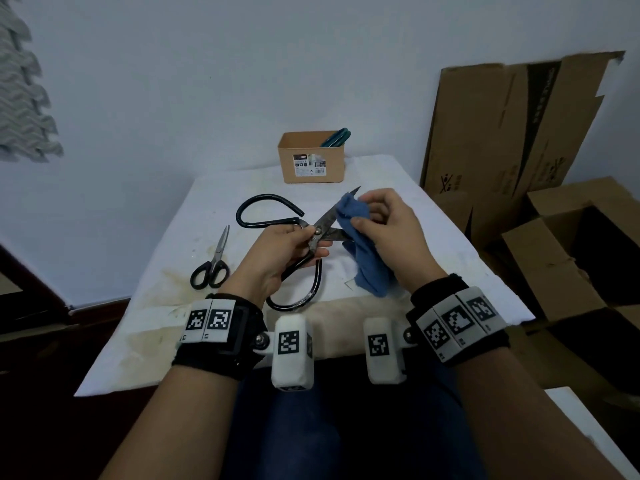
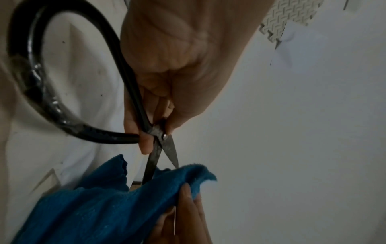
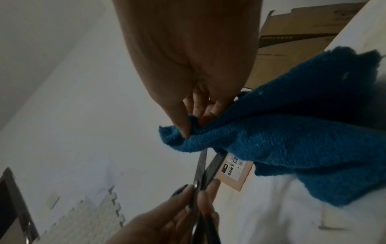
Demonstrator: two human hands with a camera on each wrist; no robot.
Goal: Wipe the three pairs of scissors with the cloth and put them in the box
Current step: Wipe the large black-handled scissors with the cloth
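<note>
wrist trackers at the bottom of the head view, then the action just above them in the middle of the frame. left hand (image 1: 282,252) wrapped round the big black scissors (image 1: 311,237) right at the pivot, thumb and fingers pinching either side of the rivet, blades spread apart in a v. right hand (image 1: 384,225) bunched on the blue cloth (image 1: 360,244), thumb and fingertips squeezing a fold of it over the blades, rest of the cloth dangling down toward the table (image 1: 415,202).

so looks like mid-wipe on pair number two. teal-handled scissors (image 1: 337,137) already poking out of the small box (image 1: 311,161) at upper centre, and small black-handled scissors (image 1: 211,263) lying untouched on the table at centre left, well apart from both hands.

next probably calls for dragging the cloth along each blade, away from the edge and not into it, then closing the blades before carrying the thing up to the box. likely awkward fit too, with those huge looped handles against a smallish box, so probably blades-down.

about the scissors themselves: old-school iron type, dull dark blades with worn patchy surfaces, glossy black bow handles, one loop hanging below the left palm, the other arcing toward upper left. can't tell how clean from these shots.
</note>
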